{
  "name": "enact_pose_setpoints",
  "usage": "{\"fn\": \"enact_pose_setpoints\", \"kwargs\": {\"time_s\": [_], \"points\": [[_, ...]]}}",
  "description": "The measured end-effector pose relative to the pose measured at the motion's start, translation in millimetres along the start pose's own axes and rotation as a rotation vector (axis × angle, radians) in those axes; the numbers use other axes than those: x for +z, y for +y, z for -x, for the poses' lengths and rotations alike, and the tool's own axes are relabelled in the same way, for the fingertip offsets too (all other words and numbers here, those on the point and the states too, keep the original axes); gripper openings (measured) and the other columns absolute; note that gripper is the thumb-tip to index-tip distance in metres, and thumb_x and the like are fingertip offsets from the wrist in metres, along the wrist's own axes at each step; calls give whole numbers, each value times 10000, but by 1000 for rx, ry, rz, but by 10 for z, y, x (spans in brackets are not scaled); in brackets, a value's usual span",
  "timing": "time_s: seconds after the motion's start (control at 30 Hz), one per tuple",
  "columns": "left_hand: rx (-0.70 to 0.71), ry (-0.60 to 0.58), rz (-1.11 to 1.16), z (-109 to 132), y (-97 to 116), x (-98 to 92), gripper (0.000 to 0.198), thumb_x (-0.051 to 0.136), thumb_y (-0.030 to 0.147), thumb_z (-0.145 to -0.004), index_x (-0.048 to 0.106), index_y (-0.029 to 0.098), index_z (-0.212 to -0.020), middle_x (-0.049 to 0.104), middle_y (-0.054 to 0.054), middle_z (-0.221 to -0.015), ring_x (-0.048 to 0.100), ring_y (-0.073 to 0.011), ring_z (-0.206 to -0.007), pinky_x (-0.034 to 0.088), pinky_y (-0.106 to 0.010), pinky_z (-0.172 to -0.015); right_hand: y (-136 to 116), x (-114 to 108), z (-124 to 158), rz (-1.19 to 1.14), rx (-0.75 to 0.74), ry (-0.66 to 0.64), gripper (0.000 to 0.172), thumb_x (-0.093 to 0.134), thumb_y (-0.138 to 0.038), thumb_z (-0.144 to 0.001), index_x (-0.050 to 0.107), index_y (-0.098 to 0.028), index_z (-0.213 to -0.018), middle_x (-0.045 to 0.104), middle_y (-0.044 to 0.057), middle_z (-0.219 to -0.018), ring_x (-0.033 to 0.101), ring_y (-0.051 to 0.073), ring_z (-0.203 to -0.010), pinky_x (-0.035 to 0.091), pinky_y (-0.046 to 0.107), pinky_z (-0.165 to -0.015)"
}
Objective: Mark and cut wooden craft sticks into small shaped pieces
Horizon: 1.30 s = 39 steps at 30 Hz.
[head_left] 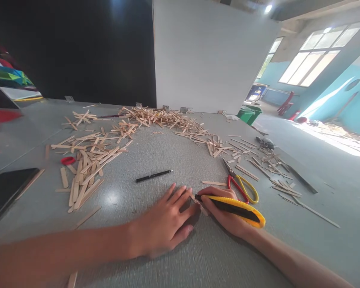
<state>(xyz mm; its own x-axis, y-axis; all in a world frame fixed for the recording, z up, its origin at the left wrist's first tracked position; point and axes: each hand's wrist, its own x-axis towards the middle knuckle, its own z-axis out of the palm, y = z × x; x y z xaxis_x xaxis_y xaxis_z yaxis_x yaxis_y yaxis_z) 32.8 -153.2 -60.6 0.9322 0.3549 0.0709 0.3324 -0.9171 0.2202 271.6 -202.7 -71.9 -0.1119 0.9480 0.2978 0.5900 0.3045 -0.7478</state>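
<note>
In the head view, the left hand (165,220) lies palm down on the table (168,156), fingers spread, its forefinger on a stick (204,210), probably to stop it sliding. The right hand (225,218) is closed round a cutter (234,206), front end aimed left at the stick, a grip that seems meant for control. Fingers and cutter hide much of the stick, so I cannot tell whether the blade touches it. Scissors (232,173) lie just beyond the right hand, likely for easy reach; a pen (154,176) lies farther left. Heaped sticks (168,118) ring the far side, leaving working room near the hands.
</note>
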Motion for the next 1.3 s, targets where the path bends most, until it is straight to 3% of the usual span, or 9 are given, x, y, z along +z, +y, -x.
{"fn": "enact_pose_setpoints", "kwargs": {"time_s": [0.13,0.27,0.4,0.5,0.67,0.9,1.07,1.3], "points": [[2,-15,-17,-6,-2,-8,545,534,316,-1044,473,189,-1571,388,-236,-1678,324,-441,-1568,297,-662,-1251,6,2,7,3,-1,6,262,582,-402,-1060,759,-234,-965,794,23,-853,723,184,-760,535,289,-700],[44,32,-10,10,-15,16,550,517,319,-1059,437,227,-1595,420,-226,-1662,340,-420,-1567,293,-665,-1251,-4,4,9,20,11,11,259,580,-385,-1058,766,-239,-951,784,9,-801,719,179,-726,534,285,-696],[85,69,-4,22,-27,39,529,527,343,-1057,484,173,-1556,415,-228,-1666,337,-420,-1569,302,-629,-1262,-1,20,4,30,-19,28,243,587,-355,-1052,777,-244,-949,802,13,-856,740,184,-774,539,275,-689],[86,36,-34,8,-15,17,572,570,295,-1021,472,129,-1559,387,-256,-1674,299,-432,-1579,301,-598,-1275,1,37,9,38,-28,34,250,578,-343,-1054,777,-243,-942,811,24,-884,747,190,-791,543,272,-677],[106,-17,-71,-29,4,-41,562,485,302,-1057,444,69,-1567,387,-319,-1648,321,-432,-1565,317,-546,-1282,8,58,21,41,-38,43,310,550,-371,-1064,752,-237,-869,810,42,-859,744,198,-752,542,276,-631],[93,-63,-67,-60,46,-90,464,514,347,-1043,565,180,-1472,415,-310,-1634,335,-447,-1551,290,-615,-1271,47,83,31,64,-99,49,320,522,-394,-1085,749,-245,-915,811,62,-904,721,190,-704,514,280,-586],[77,-73,-77,-77,76,-90,520,514,363,-1041,508,234,-1544,405,-324,-1631,345,-484,-1534,303,-712,-1220,73,104,52,104,-132,32,330,495,-391,-1104,729,-235,-932,778,49,-833,700,173,-674,504,271,-591],[61,-79,-104,-73,99,-71,562,528,345,-1036,468,231,-1583,409,-318,-1632,333,-480,-1541,328,-735,-1195,136,123,85,108,-138,41,310,494,-389,-1109,723,-229,-976,736,37,-794,670,163,-649,487,269,-591]]}}
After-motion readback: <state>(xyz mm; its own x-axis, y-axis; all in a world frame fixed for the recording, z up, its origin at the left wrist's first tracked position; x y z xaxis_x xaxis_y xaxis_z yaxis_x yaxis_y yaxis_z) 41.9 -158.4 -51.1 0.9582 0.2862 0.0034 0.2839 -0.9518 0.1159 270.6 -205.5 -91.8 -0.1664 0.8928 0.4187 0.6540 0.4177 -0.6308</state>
